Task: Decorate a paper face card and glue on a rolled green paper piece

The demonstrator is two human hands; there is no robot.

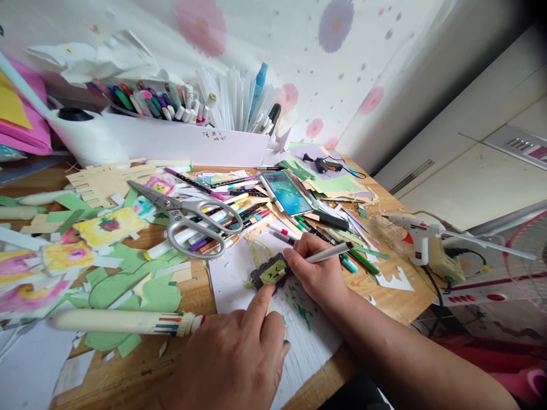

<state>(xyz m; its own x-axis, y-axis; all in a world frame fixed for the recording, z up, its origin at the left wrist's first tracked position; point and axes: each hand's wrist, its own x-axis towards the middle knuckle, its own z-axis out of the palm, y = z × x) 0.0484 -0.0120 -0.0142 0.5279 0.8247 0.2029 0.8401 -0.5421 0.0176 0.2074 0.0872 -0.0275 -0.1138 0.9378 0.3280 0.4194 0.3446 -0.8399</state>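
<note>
A small paper cutout (pixel 273 272), dark-edged with a green middle and a drawn face, lies on a white sheet (pixel 239 267) marked with green and dark strokes. My left hand (pixel 231 353) holds it down, its index fingertip on the lower edge and the other fingers curled under. Gripped in my right hand (pixel 314 267) is a white-barrelled marker (pixel 329 252) with a dark end. That hand rests at the cutout's right side; the marker's tip is hidden or too small to make out.
Grey scissors (pixel 194 222) lie open among scattered pens. Behind them is a lit phone (pixel 287 193). Green paper scraps (pixel 132 285) and a thick multicolour pen (pixel 128 322) cover the left. A pen box (pixel 183 139) stands behind; a glue gun (pixel 421 233) sits at the right edge.
</note>
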